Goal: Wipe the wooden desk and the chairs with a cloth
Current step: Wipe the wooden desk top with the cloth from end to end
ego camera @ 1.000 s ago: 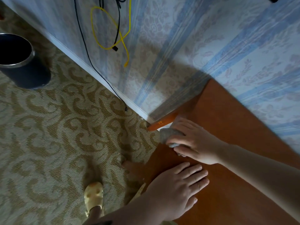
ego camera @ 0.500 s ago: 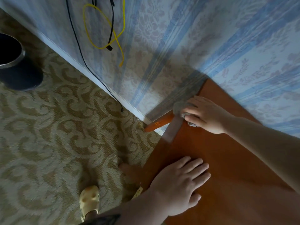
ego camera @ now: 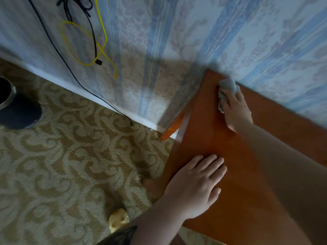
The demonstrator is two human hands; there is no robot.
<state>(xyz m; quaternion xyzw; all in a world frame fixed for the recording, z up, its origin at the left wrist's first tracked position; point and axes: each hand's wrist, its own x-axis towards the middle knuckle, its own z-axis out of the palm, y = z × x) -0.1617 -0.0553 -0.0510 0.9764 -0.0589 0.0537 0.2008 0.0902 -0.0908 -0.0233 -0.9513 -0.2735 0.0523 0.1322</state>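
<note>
We note the desk (ego camera: 221,138) runs flush against the wall (ego camera: 177,41), its left edge over carpet (ego camera: 62,156). Our right hand (ego camera: 236,110) clutches the cloth (ego camera: 228,86) at the far corner by the wall. Our left hand (ego camera: 194,186) lies flat, fingers straight, near the front edge, well apart from it.

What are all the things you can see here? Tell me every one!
desk: 1, orange-brown wood, right side, against the wall
cloth: 1, grey, at the desk's far edge by the wall
bin: 1, dark, on the carpet, far left
yellow cable: 1, hanging on the wall
black cables: several, on the wall, one running to the floor
carpet: 1, beige with swirls
wallpaper: blue and cream stripes
shoe: 1, pale yellow, bottom
right hand: 1, holds the cloth
left hand: 1, flat on the desk
</note>
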